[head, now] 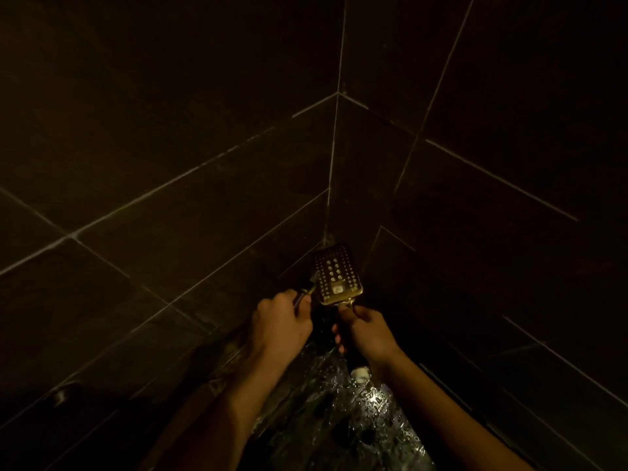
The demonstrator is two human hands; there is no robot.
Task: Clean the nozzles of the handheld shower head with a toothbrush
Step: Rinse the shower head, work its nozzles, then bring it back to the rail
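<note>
**Holding a shower head and a toothbrush in a dim tiled corner**

Gripping the handle just under the nozzle face, the right hand point(368, 331) has its fingers wrapped round the stem of the shower head point(336, 277) and its thumb laid along the top toward 12 o'clock. Its forearm comes in from 5 o'clock. The shower head is rectangular with a gold tint. It sits low in the view, at about 6 o'clock from centre, with its rows of nozzles turned up to the camera, in front of the corner where two dark tiled walls point(170, 164) meet.

A small pale badge point(338, 289) at the lower edge of the face bears a mark too small to read.

At 9 o'clock of the shower head, the left hand point(280, 324) is fisted round a toothbrush point(307, 290). The brush points toward 2 o'clock and its tip meets the left edge of the nozzle face. The left forearm enters from 7 o'clock.

Below the right hand, a white ring point(360, 373) ends the handle, above a wet, glistening surface point(356, 423).
</note>
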